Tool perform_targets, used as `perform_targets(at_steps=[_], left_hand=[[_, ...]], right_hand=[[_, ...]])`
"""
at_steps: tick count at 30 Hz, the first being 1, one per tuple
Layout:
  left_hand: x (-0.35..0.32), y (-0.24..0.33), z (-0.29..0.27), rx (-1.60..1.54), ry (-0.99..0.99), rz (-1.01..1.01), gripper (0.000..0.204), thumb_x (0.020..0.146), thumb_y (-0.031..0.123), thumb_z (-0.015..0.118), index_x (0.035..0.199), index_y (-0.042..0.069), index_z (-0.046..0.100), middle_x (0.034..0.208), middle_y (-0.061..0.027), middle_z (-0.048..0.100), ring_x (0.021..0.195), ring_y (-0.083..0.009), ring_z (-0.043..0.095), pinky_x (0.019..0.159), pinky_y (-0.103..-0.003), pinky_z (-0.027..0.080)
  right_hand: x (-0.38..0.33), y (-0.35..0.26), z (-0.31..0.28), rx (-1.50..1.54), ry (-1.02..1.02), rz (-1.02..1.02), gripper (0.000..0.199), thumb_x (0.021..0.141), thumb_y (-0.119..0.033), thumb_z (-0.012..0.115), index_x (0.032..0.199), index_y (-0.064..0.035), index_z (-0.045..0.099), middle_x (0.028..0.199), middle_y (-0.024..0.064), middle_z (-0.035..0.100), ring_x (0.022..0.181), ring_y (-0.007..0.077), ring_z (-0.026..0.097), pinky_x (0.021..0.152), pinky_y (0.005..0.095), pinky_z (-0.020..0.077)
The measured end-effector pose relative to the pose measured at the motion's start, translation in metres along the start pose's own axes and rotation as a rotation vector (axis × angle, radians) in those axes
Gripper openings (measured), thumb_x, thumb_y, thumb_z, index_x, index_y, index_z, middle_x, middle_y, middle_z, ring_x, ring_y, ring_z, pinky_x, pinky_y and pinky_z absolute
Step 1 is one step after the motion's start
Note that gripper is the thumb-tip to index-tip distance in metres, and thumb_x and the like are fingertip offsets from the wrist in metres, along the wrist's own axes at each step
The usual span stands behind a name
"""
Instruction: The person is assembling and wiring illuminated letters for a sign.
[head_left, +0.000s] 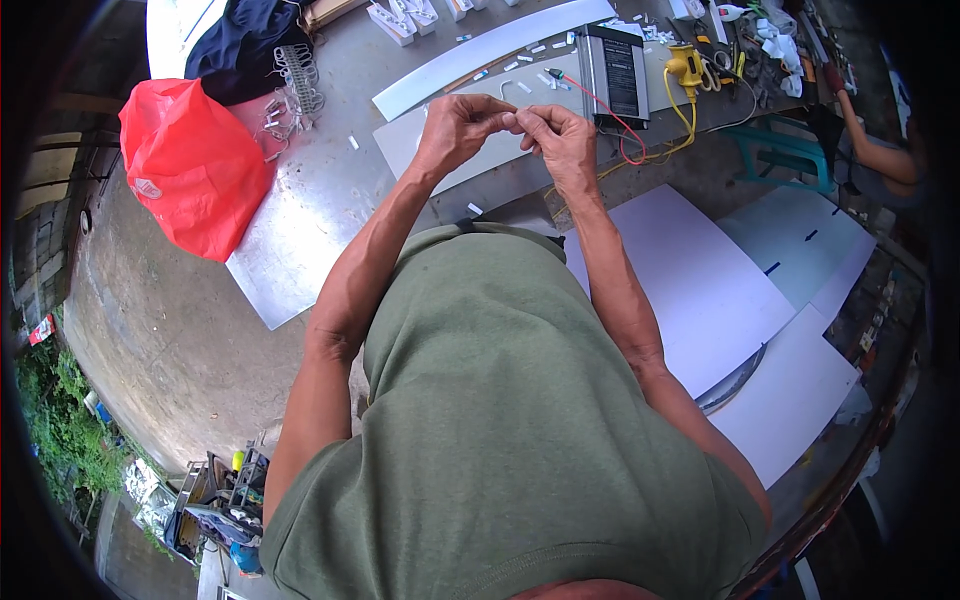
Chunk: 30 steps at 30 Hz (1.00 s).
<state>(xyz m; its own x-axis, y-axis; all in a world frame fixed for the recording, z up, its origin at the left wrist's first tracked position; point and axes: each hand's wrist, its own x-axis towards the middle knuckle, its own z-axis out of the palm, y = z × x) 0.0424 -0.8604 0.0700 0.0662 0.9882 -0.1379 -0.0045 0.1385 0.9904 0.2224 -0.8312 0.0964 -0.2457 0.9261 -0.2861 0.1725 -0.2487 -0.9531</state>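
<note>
— Looking down from the head view, how are the hands?
— Both are raised near the table's near edge, fingertips meeting. The left hand [455,128] is drawn into a narrow pinch, its thumb and forefinger towards the right hand [562,140], which is pinched just as narrowly.
— Holding anything?
— I cannot tell; the fingers cover whatever might be between them.
— What lies nearest?
— A long grey panel [470,168], on the metal table [295,255] beneath the hands. Small white pieces [538,49] are scattered beyond it, on the far side of the hands.
— And farther off?
— A curved white strip [480,58] lies beyond the panel. To the right stands a dark box with silver edges [614,78], a red wire [627,128] curling beside it, and a yellow plug [685,68] on a yellow cord.
— To the left?
— A red plastic bag [190,165] at the table's edge, with dark cloth [240,50] on its far side.
— Near right?
— Large white sheets [690,285], lower than the table.
</note>
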Motion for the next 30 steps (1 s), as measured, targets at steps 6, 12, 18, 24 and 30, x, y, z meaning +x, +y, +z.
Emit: perform_targets(at_steps=[6, 12, 18, 24, 30], left_hand=[[-0.001, -0.005, 0.004, 0.046, 0.024, -0.138, 0.027, 0.090, 0.021, 0.075, 0.103, -0.003, 0.074, 0.089, -0.0093, 0.075, 0.088, -0.0140, 0.069, 0.081, -0.030, 0.054], [-0.007, -0.006, 0.004, -0.198, 0.118, -0.240, 0.022, 0.089, 0.020, 0.072, 0.099, 0.001, 0.075, 0.079, -0.0043, 0.071, 0.073, -0.0099, 0.061, 0.068, -0.024, 0.047], [-0.013, -0.002, -0.006, -0.143, 0.034, -0.253, 0.019, 0.086, 0.019, 0.072, 0.094, 0.002, 0.075, 0.077, -0.0010, 0.067, 0.069, -0.0077, 0.055, 0.062, -0.023, 0.043], [-0.010, -0.002, -0.013, -0.111, -0.123, -0.276, 0.024, 0.083, 0.023, 0.072, 0.089, 0.000, 0.075, 0.078, -0.0052, 0.069, 0.074, -0.0127, 0.061, 0.070, -0.028, 0.050], [-0.011, 0.000, -0.013, 0.027, -0.201, -0.193, 0.023, 0.082, 0.022, 0.073, 0.090, 0.000, 0.076, 0.078, -0.0066, 0.070, 0.073, -0.0127, 0.061, 0.070, -0.029, 0.051]], right_hand=[[-0.007, 0.003, 0.002, -0.069, 0.048, -0.011, 0.017, 0.092, -0.018, 0.072, 0.090, -0.0008, 0.074, 0.075, 0.0042, 0.073, 0.058, 0.0061, 0.059, 0.054, 0.0226, 0.0478], [-0.025, 0.010, 0.016, -0.291, 0.026, -0.120, 0.020, 0.094, -0.020, 0.070, 0.089, -0.0008, 0.070, 0.070, 0.0057, 0.071, 0.056, 0.0089, 0.060, 0.056, 0.0284, 0.0492], [-0.022, -0.004, -0.003, -0.370, 0.005, -0.260, 0.012, 0.091, -0.015, 0.071, 0.099, -0.0065, 0.072, 0.089, 0.0048, 0.070, 0.072, 0.0128, 0.065, 0.061, 0.0307, 0.0510], [-0.004, -0.006, -0.016, -0.794, -0.070, -0.858, 0.020, 0.080, -0.008, 0.076, 0.099, -0.0107, 0.072, 0.096, 0.0025, 0.065, 0.086, 0.0240, 0.063, 0.076, 0.0373, 0.0527], [-0.005, 0.003, -0.023, -0.793, -0.194, -0.779, 0.010, 0.082, -0.010, 0.076, 0.087, -0.0083, 0.068, 0.084, 0.0024, 0.064, 0.080, 0.0213, 0.061, 0.069, 0.0344, 0.0501]])
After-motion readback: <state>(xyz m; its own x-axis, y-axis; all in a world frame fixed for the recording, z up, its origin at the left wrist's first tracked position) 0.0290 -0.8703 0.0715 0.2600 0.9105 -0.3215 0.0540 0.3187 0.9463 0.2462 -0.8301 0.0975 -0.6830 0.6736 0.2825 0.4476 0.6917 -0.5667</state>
